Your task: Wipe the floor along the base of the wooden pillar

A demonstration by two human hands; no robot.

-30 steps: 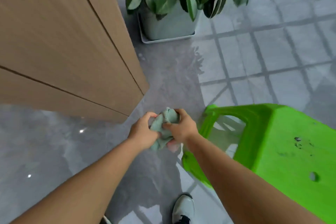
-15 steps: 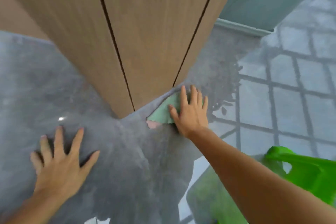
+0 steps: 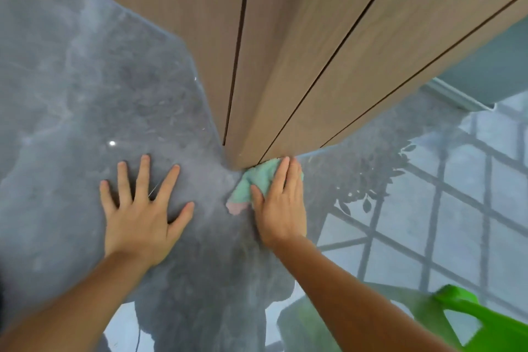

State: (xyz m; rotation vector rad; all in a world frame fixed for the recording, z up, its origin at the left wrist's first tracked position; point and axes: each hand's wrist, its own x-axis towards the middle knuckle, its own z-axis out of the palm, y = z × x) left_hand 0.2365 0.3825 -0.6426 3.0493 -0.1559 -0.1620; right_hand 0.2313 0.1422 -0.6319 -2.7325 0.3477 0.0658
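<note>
The wooden pillar [image 3: 285, 51], with dark vertical grooves, fills the top middle and meets the glossy grey floor [image 3: 85, 94] at its corner. A pale green cloth [image 3: 253, 181] with a pink edge lies on the floor right at that corner. My right hand [image 3: 281, 206] lies flat on top of the cloth, fingers together and pointing at the pillar base, covering much of it. My left hand [image 3: 143, 208] rests flat on the bare floor to the left, fingers spread, holding nothing.
A bright green plastic stool [image 3: 480, 320] sits at the bottom right, close to my right forearm. The shiny floor mirrors a window grid and plant leaves on the right. A pale wall with a skirting strip [image 3: 457, 94] stands behind the pillar.
Both hands first held the cloth bunched in the air; now the right hand presses it flat at the pillar's corner. The left hand has shifted right along the floor, nearer the pillar.
</note>
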